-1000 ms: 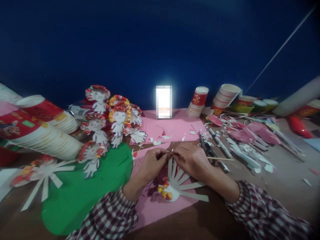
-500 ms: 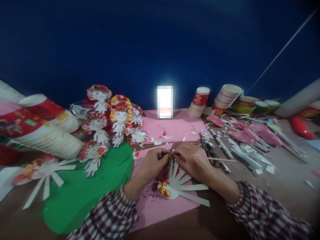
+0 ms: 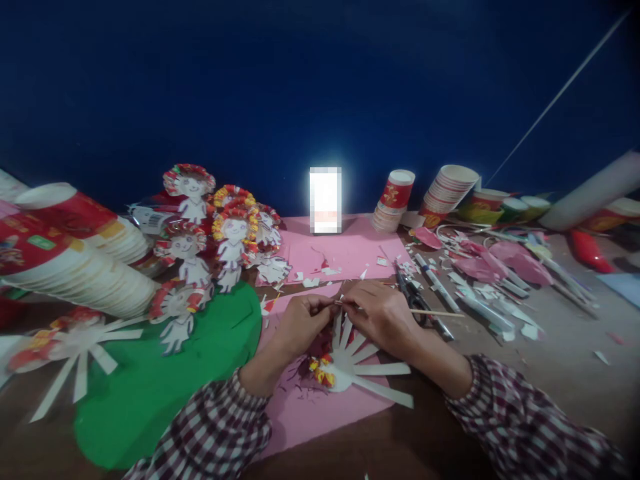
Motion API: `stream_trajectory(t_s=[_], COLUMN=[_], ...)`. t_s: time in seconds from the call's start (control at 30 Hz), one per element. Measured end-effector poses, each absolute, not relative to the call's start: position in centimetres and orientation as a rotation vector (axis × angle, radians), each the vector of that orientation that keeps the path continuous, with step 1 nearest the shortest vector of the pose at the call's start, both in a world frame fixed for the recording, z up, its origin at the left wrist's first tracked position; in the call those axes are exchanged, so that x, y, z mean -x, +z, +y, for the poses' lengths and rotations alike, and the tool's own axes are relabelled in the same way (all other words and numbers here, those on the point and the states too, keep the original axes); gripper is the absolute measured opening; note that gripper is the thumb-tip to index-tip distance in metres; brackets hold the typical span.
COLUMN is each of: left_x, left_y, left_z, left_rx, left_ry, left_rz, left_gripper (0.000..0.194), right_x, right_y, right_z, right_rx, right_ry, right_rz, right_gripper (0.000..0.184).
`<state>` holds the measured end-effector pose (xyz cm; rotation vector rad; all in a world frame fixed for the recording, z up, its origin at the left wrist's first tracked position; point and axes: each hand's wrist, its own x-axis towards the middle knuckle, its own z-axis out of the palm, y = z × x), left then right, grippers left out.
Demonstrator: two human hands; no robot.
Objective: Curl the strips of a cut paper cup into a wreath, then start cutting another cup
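My left hand (image 3: pixel 299 325) and my right hand (image 3: pixel 381 315) meet over a cut-open paper cup (image 3: pixel 350 368) whose white strips fan out on a pink sheet (image 3: pixel 320 407). Both hands pinch a thin wooden stick (image 3: pixel 434 313) that points to the right, with a paper strip at its left end between my fingertips. Some strips on the cup's left side are curled into red and yellow rolls (image 3: pixel 320 371).
Finished paper-cup dolls (image 3: pixel 220 240) stand at the back left by a green sheet (image 3: pixel 150 400). Stacked paper cups (image 3: pixel 75 267) lie at far left, more cups (image 3: pixel 445 193) at the back right. Scissors (image 3: pixel 410 297), pens and paper scraps lie right of my hands. A lit phone (image 3: pixel 325 200) leans on the blue wall.
My hands stay pinched on the stick and strip with only small finger movements. The whole view has shifted slightly as my head moved.
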<state>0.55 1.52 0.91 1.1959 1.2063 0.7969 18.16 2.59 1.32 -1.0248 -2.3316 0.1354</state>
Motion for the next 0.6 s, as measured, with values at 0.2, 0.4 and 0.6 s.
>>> stream_trajectory(t_s=[0.2,0.4,0.6], left_x=[-0.42,-0.27,-0.11], left_y=[0.49,0.15,0.1], left_z=[1.63,1.71,1.87], left_rx=[-1.258,-1.256,-1.313], left_ry=[0.829,0.841,0.846], left_rz=[1.222,1.189,1.179], left_gripper=[0.019,0.018,0.029], right_x=[-18.18,-18.2,-18.29], right_y=[1.5,1.5,1.5], right_z=[2.55,2.71,2.71], right_rx=[1.046,1.037,1.012], right_ry=[0.158,0.161,0.173], right_rz=[-2.34,-2.33,-2.348], right_gripper=[0.012,0.013,0.011])
